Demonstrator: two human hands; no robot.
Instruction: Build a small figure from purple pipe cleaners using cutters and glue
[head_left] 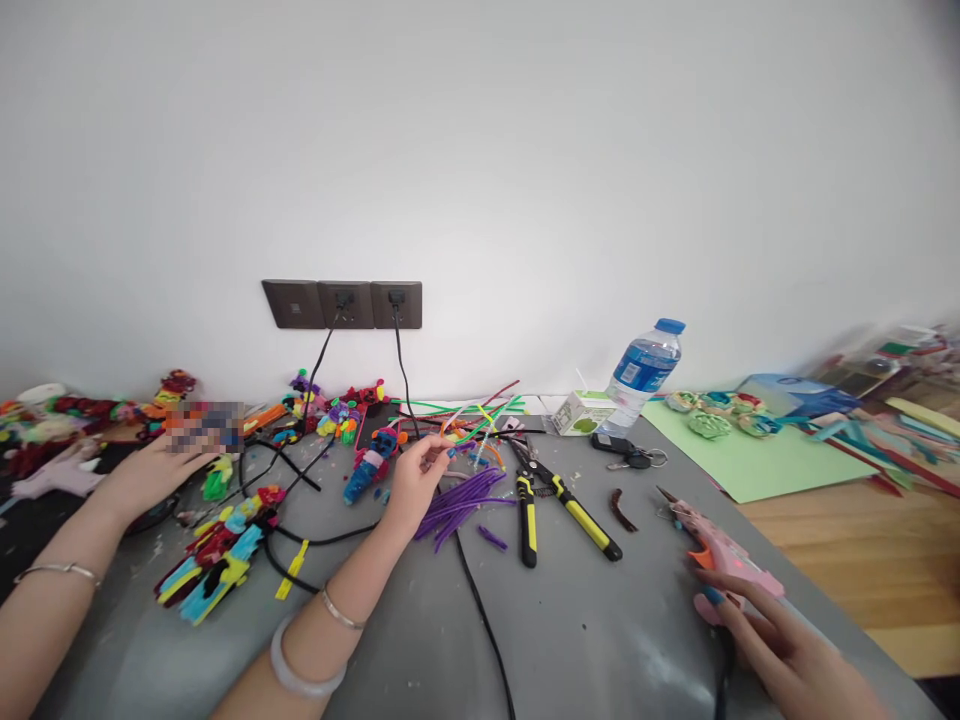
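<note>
My left hand (420, 480) is closed in a pinch above a bundle of purple pipe cleaners (461, 508). What its fingertips hold, if anything, is too small to make out. Green and other coloured pipe cleaners (491, 425) lie just behind it. At the right, my right hand (780, 630) has its fingers around the handle of a pink hot glue gun (724, 555) with an orange trigger, its nozzle pointing away to the left. Yellow-and-black pliers (566, 500) lie spread between my hands. A blue pipe-cleaner figure (367, 470) rests left of my left hand.
Another person's hand (157, 460) reaches in at far left among pipe-cleaner figures (217, 565). Black cables (484, 610) cross the grey table. A water bottle (645, 370), drink carton (583, 412), keys (637, 458) and green paper sheet (772, 465) are behind and right.
</note>
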